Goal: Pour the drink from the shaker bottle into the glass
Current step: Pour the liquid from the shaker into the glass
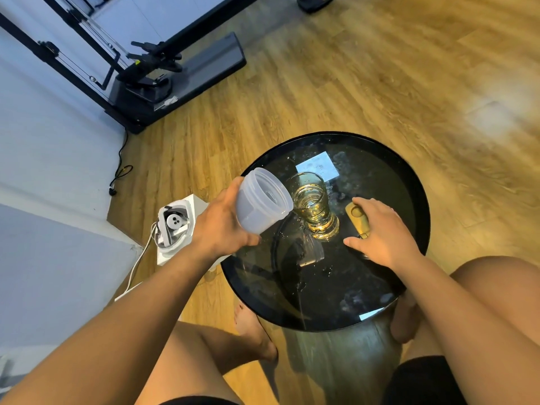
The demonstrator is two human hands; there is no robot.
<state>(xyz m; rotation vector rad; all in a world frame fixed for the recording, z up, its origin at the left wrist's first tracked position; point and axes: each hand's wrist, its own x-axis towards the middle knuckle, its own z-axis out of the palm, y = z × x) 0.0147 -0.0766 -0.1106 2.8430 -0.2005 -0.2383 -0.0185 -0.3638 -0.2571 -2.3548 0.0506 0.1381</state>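
Note:
My left hand (223, 226) grips a translucent plastic shaker bottle (261, 201), tilted with its open mouth turned toward the right, just left of the glass. The bottle looks empty inside. A clear glass (314, 206) stands on the round black glass table (409, 185) and holds yellow liquid. My right hand (382, 232) rests on the table to the right of the glass, fingers over a yellow lid (358, 219) lying flat.
Water drops and smears lie on the table top. A white box with a cable (175, 223) sits on the wooden floor to the left. Black gym equipment (175, 74) stands at the back left. My bare knees and feet flank the table.

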